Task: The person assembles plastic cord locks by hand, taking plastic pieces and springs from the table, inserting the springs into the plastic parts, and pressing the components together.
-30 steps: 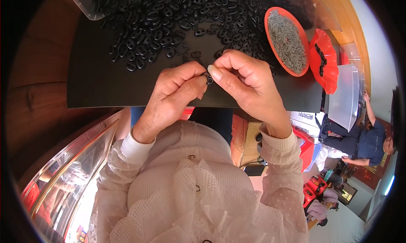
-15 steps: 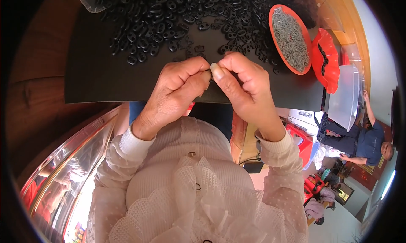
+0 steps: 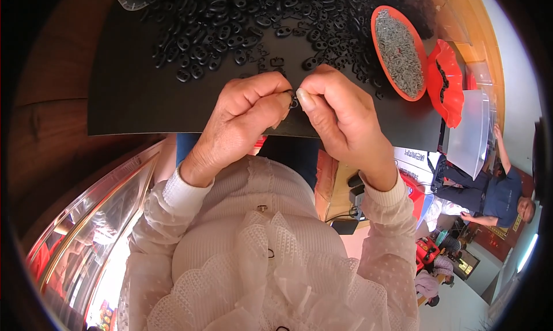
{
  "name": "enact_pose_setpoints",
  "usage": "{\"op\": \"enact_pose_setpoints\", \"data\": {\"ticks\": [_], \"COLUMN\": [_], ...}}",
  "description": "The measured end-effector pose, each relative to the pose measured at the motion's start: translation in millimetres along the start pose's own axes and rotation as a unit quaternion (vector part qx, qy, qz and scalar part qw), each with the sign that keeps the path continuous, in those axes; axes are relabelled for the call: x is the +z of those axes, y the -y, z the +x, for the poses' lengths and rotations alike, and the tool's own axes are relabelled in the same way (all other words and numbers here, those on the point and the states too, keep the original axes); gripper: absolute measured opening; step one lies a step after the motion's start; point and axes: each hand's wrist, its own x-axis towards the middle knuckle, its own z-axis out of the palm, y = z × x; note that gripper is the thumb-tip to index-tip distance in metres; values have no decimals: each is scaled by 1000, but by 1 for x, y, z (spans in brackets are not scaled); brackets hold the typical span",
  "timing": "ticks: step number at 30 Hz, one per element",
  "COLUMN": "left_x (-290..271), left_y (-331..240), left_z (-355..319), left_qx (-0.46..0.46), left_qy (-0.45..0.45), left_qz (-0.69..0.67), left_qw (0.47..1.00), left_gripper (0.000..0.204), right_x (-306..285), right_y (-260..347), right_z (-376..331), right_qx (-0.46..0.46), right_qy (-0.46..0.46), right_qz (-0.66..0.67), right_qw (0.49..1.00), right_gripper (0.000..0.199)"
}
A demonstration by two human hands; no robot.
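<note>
A small black ring part (image 3: 294, 99) sits between both hands above the black worktop (image 3: 138, 95). Left hand (image 3: 245, 115) and right hand (image 3: 340, 115) meet, fingertips pinched onto the part. Loose black parts (image 3: 230, 26) lie beyond.

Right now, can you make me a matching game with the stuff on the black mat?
Things:
1. small black plastic piece
2. round orange dish
3. pile of black oval rings
4. ruffled red bowl

Places:
A. spread over the far side of the mat
B. full of tiny grey metal bits
C. pinched between both hands
D. at the mat's right edge

Pairs: 1-C, 2-B, 3-A, 4-D
</note>
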Motion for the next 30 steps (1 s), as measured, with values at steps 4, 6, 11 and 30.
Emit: {"op": "enact_pose_setpoints", "data": {"ticks": [4,6,11,30], "left_x": [0,0,2,0], "left_y": [-3,3,12,6], "left_z": [2,2,4,3], "left_qx": [-13,14,69,54], "left_qy": [8,4,5,28], "left_qz": [4,4,12,53], "left_qw": [1000,1000,998,997], "left_gripper": [13,12,8,8], "right_x": [1,0,-2,-26], "right_y": [1,2,5,-31], "right_z": [0,2,2,42], "right_qx": [-5,-3,16,32], "right_qy": [15,22,58,67], "right_qz": [-35,-42,-87,-118], "right_qw": [999,999,994,990], "right_gripper": [16,18,19,7]}}
